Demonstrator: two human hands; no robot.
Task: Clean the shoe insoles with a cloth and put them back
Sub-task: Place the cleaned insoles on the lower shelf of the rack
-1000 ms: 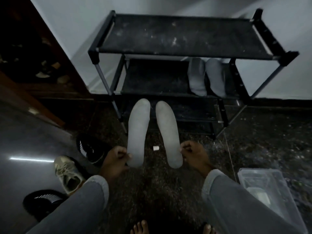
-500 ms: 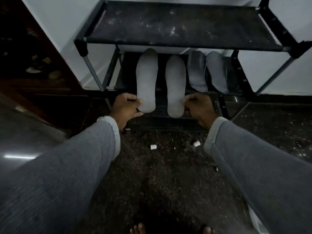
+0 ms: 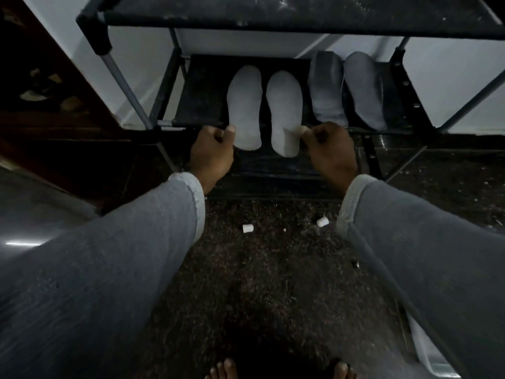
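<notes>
Two pale grey insoles lie side by side on the middle shelf (image 3: 202, 105) of a black shoe rack, heels hanging over its front edge. My left hand (image 3: 211, 153) pinches the heel of the left insole (image 3: 244, 105) with the thumb on top. My right hand (image 3: 329, 151) pinches the heel of the right insole (image 3: 284, 113). A second, darker grey pair of insoles (image 3: 347, 91) lies to the right on the same shelf. No cloth is in view.
The rack's dusty top shelf (image 3: 300, 15) overhangs the insoles, with metal posts (image 3: 125, 86) at the sides. Two small white bits (image 3: 247, 228) lie on the dark speckled floor. A clear plastic box (image 3: 426, 351) shows at the lower right, and my bare toes (image 3: 224, 370) at the bottom.
Both hands carried the pale insoles up from the floor and forward onto the middle shelf, and I leaned closer to the rack. The insoles now lie flatter and deeper on the shelf.
</notes>
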